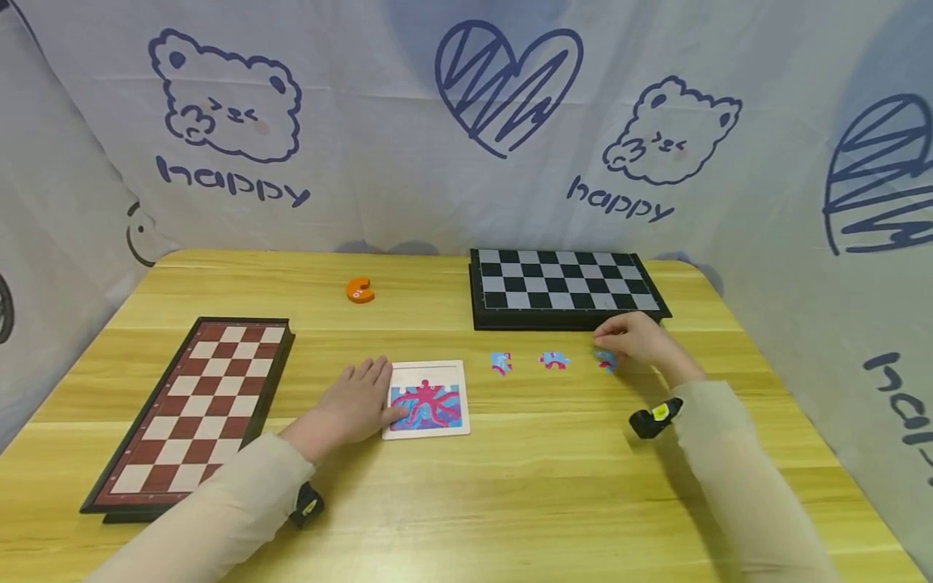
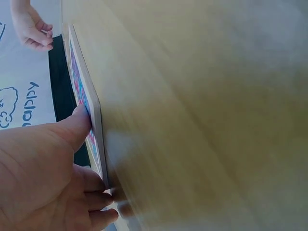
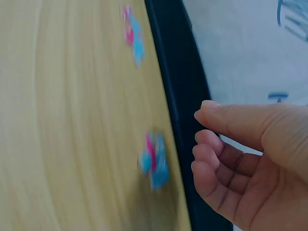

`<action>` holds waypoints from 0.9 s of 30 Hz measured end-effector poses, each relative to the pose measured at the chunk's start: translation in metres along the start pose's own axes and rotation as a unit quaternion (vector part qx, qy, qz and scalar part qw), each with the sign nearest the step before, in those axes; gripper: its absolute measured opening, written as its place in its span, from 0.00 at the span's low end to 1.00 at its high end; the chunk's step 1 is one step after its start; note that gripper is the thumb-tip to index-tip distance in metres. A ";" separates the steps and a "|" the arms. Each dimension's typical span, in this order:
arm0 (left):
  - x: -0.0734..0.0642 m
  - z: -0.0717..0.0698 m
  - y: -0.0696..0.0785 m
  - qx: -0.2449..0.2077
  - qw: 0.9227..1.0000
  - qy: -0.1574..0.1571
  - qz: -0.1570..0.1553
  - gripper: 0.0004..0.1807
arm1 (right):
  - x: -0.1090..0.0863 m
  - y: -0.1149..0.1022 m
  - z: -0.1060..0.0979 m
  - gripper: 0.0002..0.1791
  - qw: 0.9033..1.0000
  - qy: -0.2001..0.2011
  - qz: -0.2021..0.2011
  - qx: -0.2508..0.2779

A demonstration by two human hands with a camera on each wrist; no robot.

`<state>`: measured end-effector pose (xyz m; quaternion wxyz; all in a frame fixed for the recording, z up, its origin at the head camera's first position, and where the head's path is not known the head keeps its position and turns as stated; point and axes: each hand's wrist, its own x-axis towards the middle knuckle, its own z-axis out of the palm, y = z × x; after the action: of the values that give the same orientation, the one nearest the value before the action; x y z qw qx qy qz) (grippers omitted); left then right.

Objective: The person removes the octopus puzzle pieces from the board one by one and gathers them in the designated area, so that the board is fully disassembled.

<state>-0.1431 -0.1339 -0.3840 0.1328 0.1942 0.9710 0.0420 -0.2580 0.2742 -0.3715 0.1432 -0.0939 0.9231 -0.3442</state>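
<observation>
A white-framed octopus jigsaw puzzle (image 1: 426, 405) lies flat at the middle of the table, its upper strip blank and the lower part filled. My left hand (image 1: 357, 402) rests at its left edge, fingers extended beside the frame. In the left wrist view, the left thumb (image 2: 77, 126) presses on the picture. Three loose blue-and-pink pieces lie in a row: a left piece (image 1: 500, 363), a middle piece (image 1: 554, 359) and a right piece (image 1: 604, 360). Over the right piece hovers my right hand (image 1: 636, 338); the right wrist view shows its fingers (image 3: 207, 180) loosely bent, holding nothing.
Behind the right hand sits a black-and-white chessboard box (image 1: 564, 282). A brown-and-white chessboard box (image 1: 200, 405) lies at the left. An orange C-shaped object (image 1: 360, 291) is near the back edge. A printed cloth (image 1: 379, 121) hangs behind the table (image 1: 510, 502).
</observation>
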 end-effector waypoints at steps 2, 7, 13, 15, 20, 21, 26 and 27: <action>0.000 0.001 -0.001 0.002 1.000 0.007 0.007 0.40 | 0.000 -0.010 0.005 0.13 1.000 0.001 -0.022 -0.008; -0.001 0.001 -0.004 0.005 0.999 0.019 0.028 0.39 | 0.002 -0.040 0.031 0.11 0.997 -0.001 -0.074 -0.016; -0.004 0.000 -0.006 -0.009 0.998 0.032 0.044 0.38 | 0.004 -0.078 0.068 0.09 0.991 -0.046 -0.124 -0.016; -0.005 0.001 -0.007 -0.012 0.998 0.035 0.049 0.38 | 0.003 -0.090 0.078 0.08 0.988 -0.058 -0.140 -0.018; -0.008 0.001 -0.008 -0.015 0.998 0.034 0.056 0.40 | 0.005 -0.113 0.103 0.10 0.980 -0.090 -0.176 -0.020; -0.008 0.002 -0.008 -0.015 0.998 0.033 0.057 0.41 | 0.005 -0.117 0.107 0.10 0.979 -0.096 -0.180 -0.021; -0.008 0.003 -0.010 -0.016 0.998 0.023 0.060 0.43 | 0.005 -0.135 0.128 0.10 0.974 -0.122 -0.187 -0.025; -0.009 0.003 -0.010 -0.016 0.998 0.021 0.060 0.43 | 0.005 -0.138 0.132 0.11 0.973 -0.128 -0.191 -0.026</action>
<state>-0.1384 -0.1468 -0.3863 0.1128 0.2492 0.9594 0.0693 -0.2092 0.0894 -0.3762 0.1890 -0.3155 0.8709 -0.3259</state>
